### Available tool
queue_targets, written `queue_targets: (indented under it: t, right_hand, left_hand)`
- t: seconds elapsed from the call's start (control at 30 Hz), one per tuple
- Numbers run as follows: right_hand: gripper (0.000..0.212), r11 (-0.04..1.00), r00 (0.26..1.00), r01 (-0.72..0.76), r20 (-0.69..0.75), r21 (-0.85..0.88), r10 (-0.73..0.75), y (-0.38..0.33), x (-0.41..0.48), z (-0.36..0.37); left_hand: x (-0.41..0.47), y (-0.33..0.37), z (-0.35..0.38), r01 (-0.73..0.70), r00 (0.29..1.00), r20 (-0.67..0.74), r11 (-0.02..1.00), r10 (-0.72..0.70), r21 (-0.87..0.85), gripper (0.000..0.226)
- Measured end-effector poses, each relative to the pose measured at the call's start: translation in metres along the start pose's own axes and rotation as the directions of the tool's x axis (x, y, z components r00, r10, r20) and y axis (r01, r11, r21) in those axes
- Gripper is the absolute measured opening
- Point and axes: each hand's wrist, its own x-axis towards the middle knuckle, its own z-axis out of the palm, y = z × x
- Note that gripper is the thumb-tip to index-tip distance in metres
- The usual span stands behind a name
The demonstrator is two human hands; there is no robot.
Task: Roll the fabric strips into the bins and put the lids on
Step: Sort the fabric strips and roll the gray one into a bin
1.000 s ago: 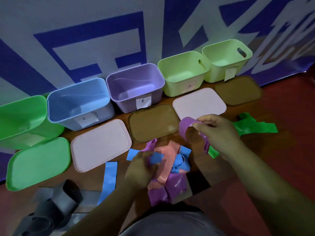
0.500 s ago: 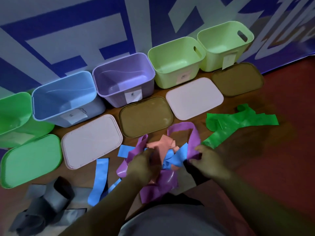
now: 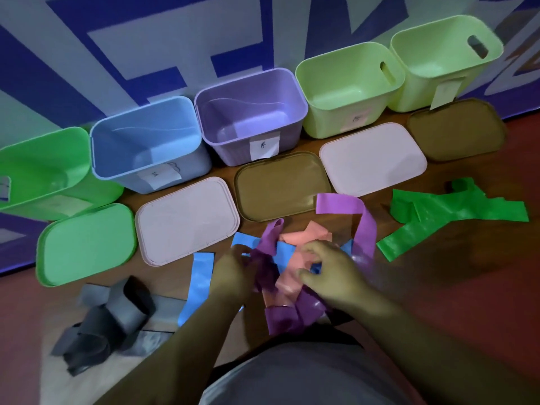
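Pile of tangled fabric strips point(image 3: 287, 277) on the floor, just before brown lid point(image 3: 280, 185) and open purple bin point(image 3: 230, 150). Purple strip point(image 3: 270, 244) gripped in left hand point(image 3: 230, 276); right hand point(image 3: 333, 276) curled over salmon strip point(image 3: 309, 233), grip unclear.

5 bins point(image 3: 228, 152), 5 lids point(image 3: 187, 220), 2 hands point(image 3: 331, 277).

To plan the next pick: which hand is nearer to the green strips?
Right. The right hand is on the mixed pile, just left of the green strips; the left hand grips a purple strip at the pile's far left side.
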Motion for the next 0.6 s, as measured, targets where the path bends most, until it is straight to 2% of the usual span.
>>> queue_targets:
  t: [0.07,0.13,0.27,0.33,0.47,0.53,0.6]
  right_hand:
    - [0.052,0.999,0.997,-0.039,0.070,0.009,0.038,-0.010,0.000,0.012]
    - [0.061,0.998,0.995,-0.058,0.076,0.016,0.057,-0.016,0.000,0.023]
    - [0.065,0.997,0.994,-0.026,0.106,0.071,0.019,-0.034,0.004,0.036]
    - [0.061,0.991,0.991,-0.045,0.134,0.129,0.028,-0.043,0.004,0.044]
    - [0.034,0.928,0.993,-0.040,0.118,0.370,-0.004,-0.066,0.005,0.053]
    - [0.034,0.864,0.998,-0.028,0.061,0.502,-0.003,-0.073,0.005,0.052]
    - [0.038,0.840,1.000,-0.005,-0.020,0.543,0.019,-0.077,0.006,0.046]
  left_hand:
    - [0.000,-0.005,-0.007,0.003,1.000,-0.007,0.993,-0.004,-0.115,0.019]
    - [-0.001,-0.008,-0.016,-0.016,1.000,-0.001,0.976,0.016,-0.216,0.014]
    - [-0.006,-0.004,-0.046,-0.096,0.995,-0.046,0.909,0.085,-0.405,0.012]
    - [-0.011,0.004,-0.062,-0.111,0.994,-0.050,0.848,0.099,-0.519,0.015]
    - [-0.018,0.019,-0.082,-0.097,0.991,0.003,0.740,0.133,-0.666,0.014]
    - [-0.021,0.027,-0.087,-0.095,0.988,0.026,0.726,0.153,-0.681,0.018]
    - [-0.023,0.033,-0.089,-0.094,0.985,0.039,0.721,0.166,-0.687,0.013]
